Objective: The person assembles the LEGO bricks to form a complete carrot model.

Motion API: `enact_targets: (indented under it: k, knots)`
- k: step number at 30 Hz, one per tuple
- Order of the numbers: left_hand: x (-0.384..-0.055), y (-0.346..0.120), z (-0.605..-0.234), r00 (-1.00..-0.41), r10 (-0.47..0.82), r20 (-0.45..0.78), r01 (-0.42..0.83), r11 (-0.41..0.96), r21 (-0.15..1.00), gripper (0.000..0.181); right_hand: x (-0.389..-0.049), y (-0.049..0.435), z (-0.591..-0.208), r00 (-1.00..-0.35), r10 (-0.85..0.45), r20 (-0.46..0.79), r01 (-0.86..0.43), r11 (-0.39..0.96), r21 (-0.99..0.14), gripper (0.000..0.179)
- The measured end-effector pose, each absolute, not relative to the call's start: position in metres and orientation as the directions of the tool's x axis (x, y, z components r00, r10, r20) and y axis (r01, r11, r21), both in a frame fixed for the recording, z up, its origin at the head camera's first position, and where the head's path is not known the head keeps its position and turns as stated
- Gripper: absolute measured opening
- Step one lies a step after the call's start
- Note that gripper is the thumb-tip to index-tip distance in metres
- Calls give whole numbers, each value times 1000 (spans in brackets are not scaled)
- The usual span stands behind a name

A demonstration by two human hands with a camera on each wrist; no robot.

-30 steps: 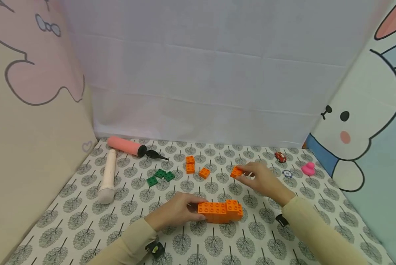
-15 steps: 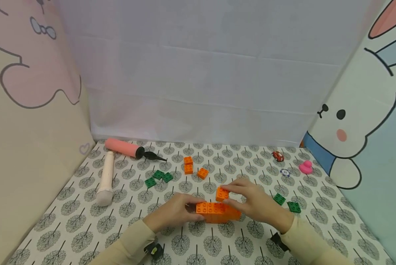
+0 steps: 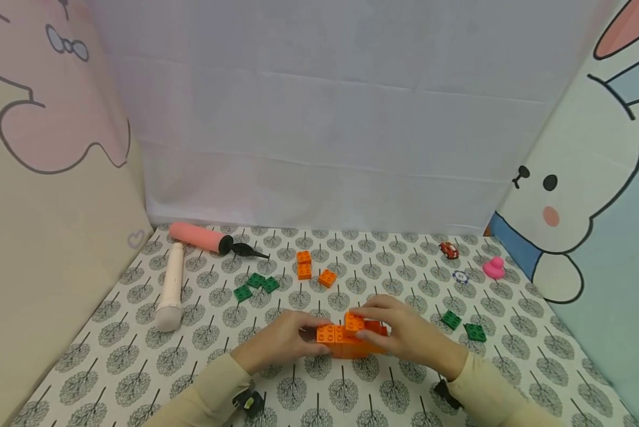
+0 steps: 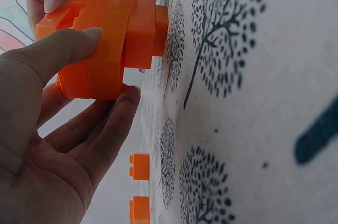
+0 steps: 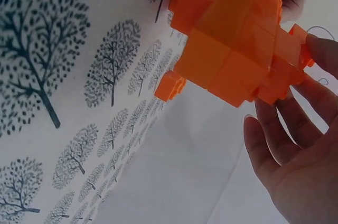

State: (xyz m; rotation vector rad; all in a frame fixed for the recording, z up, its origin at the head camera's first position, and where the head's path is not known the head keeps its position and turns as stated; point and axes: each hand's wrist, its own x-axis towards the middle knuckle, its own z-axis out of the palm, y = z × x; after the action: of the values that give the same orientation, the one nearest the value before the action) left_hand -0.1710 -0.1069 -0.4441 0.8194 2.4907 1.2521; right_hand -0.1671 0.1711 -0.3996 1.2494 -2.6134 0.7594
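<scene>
A built-up block of orange toy bricks [image 3: 349,351] is low over the middle front of the patterned cloth. My left hand [image 3: 282,342] grips its left end; in the left wrist view the thumb presses one side of the block [image 4: 108,76] and the fingers lie under the other. On top, my right hand [image 3: 412,335] pinches a small studded orange brick [image 3: 353,322] between thumb and fingers. The right wrist view shows the thumb at this small brick [image 5: 301,36], beside the larger block [image 5: 232,68]. My right fingers hide part of the block's right end.
Several loose orange bricks [image 3: 327,278] and green bricks [image 3: 242,293] lie beyond the hands; two more green bricks [image 3: 476,332] are right. A pink pump [image 3: 199,236] and pale microphone-shaped object [image 3: 172,290] lie left. A red toy car [image 3: 449,250] and pink duck [image 3: 494,268] sit back right.
My right hand has brought the small orange brick from the right, down and leftward onto the top of the block. Green bricks by the right forearm have come into view. The left hand keeps its grip.
</scene>
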Motion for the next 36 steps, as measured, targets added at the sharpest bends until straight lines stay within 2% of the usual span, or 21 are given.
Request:
enact_targets:
  k: [16,28,36]
  knots:
    - [-172,-109,-445,-811,583,46,390,480,786,46,-163,168,-410,-702,-650,291,-704,571,-422,42]
    - [-173,-108,-446,-807,588,48,386,465,796,47,-164,169,-416,-738,-616,274,-638,507,-580,35]
    - [-173,-109,-446,-801,596,60,399,456,796,45,-166,170,-415,-751,-612,249,-609,496,-619,34]
